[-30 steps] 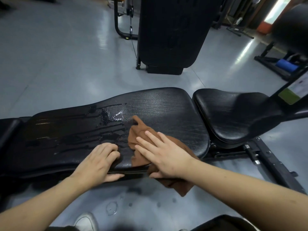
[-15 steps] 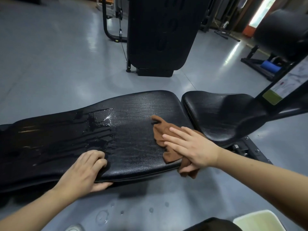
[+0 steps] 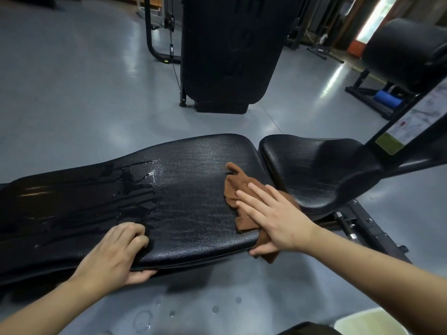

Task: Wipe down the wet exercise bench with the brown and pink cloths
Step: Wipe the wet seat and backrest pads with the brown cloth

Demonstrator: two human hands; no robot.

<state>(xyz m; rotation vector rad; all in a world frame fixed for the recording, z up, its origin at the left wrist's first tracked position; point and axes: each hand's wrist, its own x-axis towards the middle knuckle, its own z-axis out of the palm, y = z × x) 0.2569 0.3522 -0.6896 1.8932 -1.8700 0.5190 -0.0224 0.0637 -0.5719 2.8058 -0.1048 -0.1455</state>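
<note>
Rightward, toward the desk's [image 3: 193, 189] 3 o'clock end, the cloth [image 3: 238, 189] had been carried under the flat, released right grip [image 3: 271, 213]; puddle [image 3: 135, 180] lay at 9 o'clock, nearer the left grip [image 3: 113, 252] clenched on the edge.

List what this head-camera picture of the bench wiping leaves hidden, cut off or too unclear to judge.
- Pink cloth: nowhere in the head view.
- Brown cloth: its middle lies under the right hand; one end hangs below the bench pad edge.
- Left hand: its thumb is tucked beneath the pad's near edge.
- Bench's left end: dark and cut off by the frame.
- Instruction label: print too small to read.
</note>
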